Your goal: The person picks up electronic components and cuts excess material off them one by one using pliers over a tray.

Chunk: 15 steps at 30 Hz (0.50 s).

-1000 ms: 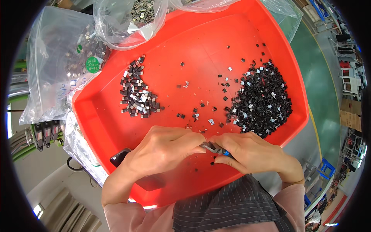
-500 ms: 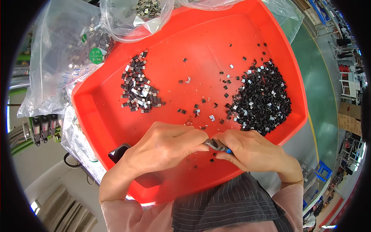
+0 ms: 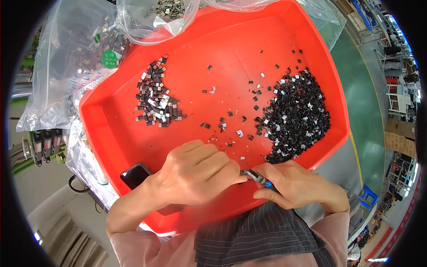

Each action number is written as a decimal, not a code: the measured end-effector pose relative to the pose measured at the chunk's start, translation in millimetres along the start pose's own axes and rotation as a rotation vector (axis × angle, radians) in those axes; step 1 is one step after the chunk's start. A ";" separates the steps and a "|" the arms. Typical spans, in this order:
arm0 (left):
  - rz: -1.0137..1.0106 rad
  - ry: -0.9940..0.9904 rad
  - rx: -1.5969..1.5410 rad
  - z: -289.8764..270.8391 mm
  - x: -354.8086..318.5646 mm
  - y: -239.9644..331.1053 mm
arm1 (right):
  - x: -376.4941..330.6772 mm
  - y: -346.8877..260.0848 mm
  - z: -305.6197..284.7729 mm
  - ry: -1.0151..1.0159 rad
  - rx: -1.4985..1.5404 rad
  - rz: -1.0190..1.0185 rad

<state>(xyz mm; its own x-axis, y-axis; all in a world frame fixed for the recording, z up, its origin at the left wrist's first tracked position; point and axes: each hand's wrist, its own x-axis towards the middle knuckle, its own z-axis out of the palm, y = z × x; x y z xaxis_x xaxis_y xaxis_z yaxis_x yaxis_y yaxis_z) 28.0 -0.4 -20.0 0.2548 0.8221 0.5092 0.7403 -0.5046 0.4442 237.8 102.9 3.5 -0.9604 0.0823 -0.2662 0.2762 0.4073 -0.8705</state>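
Note:
Above the near part of a red plastic tray (image 3: 337,89), my two hands almost meet. My right hand (image 3: 296,184) is closed around small pliers or cutters (image 3: 256,176) with metal jaws and a blue handle, their tip pointing at my left fingertips. My left hand (image 3: 202,171) is curled in a pinch at that tip; the small piece in it is mostly hidden. In the tray's left half lies a pile of small black pieces with silvery metal ends (image 3: 158,100). A larger heap of black scraps (image 3: 298,118), mixed with silvery bits, fills the right side.
A dark phone-like device (image 3: 135,175) lies in the tray beside my left forearm. Loose scraps are scattered between the piles. Clear plastic bags (image 3: 66,66) of small metal parts stand at the far left and along the far rim (image 3: 171,24). A blue stool (image 3: 370,196) stands off right.
The pliers' tip has shifted slightly right and nearer to me, and their jaws show more. My left fist has turned a little. The whole view has drifted slightly.

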 end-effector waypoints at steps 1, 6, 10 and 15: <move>0.022 0.001 0.038 -0.1 0.5 0.8 | -0.9 -1.7 -0.7 -0.012 0.020 0.009; 0.049 -0.041 0.141 0.0 2.3 2.8 | -4.5 -2.0 4.1 -0.019 0.052 0.098; -0.080 -0.118 -0.147 1.9 -1.3 -2.8 | -3.0 -0.1 3.1 0.056 -0.055 0.041; -0.077 -0.108 -0.150 1.6 -1.3 -4.4 | -1.8 5.2 -1.2 0.125 -0.193 -0.051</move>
<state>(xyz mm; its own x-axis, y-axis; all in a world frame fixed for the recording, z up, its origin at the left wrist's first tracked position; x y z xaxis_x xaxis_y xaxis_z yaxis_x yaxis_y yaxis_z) 25.5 1.2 -23.8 0.2721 0.8792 0.3911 0.6616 -0.4661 0.5874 241.0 106.0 0.0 -0.9732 0.1645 -0.1604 0.2270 0.5789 -0.7832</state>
